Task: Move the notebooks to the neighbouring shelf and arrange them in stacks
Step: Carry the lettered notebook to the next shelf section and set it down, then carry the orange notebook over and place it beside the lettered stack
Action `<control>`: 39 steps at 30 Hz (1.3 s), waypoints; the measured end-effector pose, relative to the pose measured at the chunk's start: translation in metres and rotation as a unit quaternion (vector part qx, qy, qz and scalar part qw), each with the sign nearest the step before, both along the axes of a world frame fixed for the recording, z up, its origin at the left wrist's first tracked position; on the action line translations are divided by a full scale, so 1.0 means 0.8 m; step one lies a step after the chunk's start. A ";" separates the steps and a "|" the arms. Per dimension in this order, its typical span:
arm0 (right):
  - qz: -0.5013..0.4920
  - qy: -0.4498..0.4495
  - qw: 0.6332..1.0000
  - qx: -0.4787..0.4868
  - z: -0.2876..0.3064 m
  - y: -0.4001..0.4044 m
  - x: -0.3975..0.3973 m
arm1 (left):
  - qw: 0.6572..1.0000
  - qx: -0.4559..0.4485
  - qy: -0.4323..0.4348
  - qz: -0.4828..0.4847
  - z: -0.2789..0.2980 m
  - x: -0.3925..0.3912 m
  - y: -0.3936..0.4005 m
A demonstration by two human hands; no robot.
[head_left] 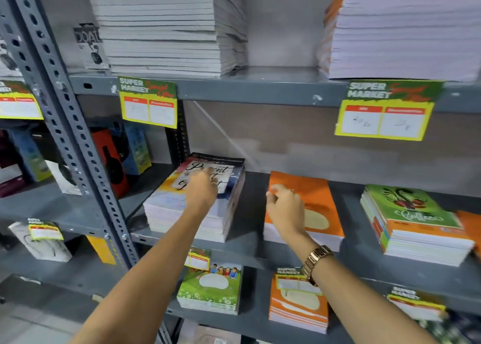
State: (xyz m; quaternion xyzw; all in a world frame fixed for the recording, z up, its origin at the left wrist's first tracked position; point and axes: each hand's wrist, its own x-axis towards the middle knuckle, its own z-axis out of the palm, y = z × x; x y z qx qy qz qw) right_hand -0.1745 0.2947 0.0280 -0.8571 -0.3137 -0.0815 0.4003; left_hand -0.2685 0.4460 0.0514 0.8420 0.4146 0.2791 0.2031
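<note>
On the middle shelf point(250, 250) stand three stacks of notebooks. My left hand point(201, 190) lies flat with fingers apart on top of the left stack point(169, 203), whose cover has script lettering. My right hand point(285, 209) hovers over the orange stack point(320, 203) in the middle, fingers loosely curled, touching its top cover at the left edge. It holds nothing that I can see. A green-covered stack point(413, 218) stands further right. The neighbouring shelf bay point(52, 208) lies to the left, past the upright post.
A perforated grey upright point(67, 125) separates the two bays. Boxed gadgets point(112, 161) fill the left bay. Tall white and orange-edged paper stacks point(166, 26) sit on the upper shelf. Yellow price tags point(148, 101) hang from shelf edges. Smaller green and orange notebook stacks point(210, 289) lie below.
</note>
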 end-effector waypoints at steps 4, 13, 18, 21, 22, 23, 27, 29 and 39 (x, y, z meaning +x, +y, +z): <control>-0.066 -0.043 0.997 0.006 0.005 -0.074 0.050 | 0.996 -0.008 -0.053 -0.068 0.010 0.060 -0.076; -0.249 -0.095 0.963 -0.029 -0.012 -0.277 0.172 | 0.972 -0.043 -0.065 -0.224 0.003 0.215 -0.269; -0.308 -0.077 0.946 -0.066 -0.028 -0.382 0.219 | 0.948 -0.115 -0.085 -0.285 -0.015 0.283 -0.373; -0.340 -0.045 0.935 -0.090 -0.037 -0.434 0.241 | 0.930 -0.172 -0.084 -0.313 -0.031 0.319 -0.423; -0.352 -0.030 0.929 -0.105 -0.042 -0.454 0.248 | 0.922 -0.191 -0.083 -0.326 -0.038 0.331 -0.443; -0.357 -0.018 0.927 -0.117 -0.045 -0.467 0.252 | 0.918 -0.203 -0.080 -0.331 -0.044 0.338 -0.456; -0.376 0.042 0.910 -0.167 -0.057 -0.512 0.268 | 0.916 -0.200 -0.054 -0.342 -0.061 0.359 -0.508; -0.392 0.091 0.896 -0.190 -0.064 -0.529 0.273 | 0.916 -0.196 -0.033 -0.348 -0.065 0.366 -0.528; -0.413 0.286 0.861 -0.078 -0.088 -0.566 0.303 | 0.896 -0.282 0.174 -0.296 -0.086 0.374 -0.563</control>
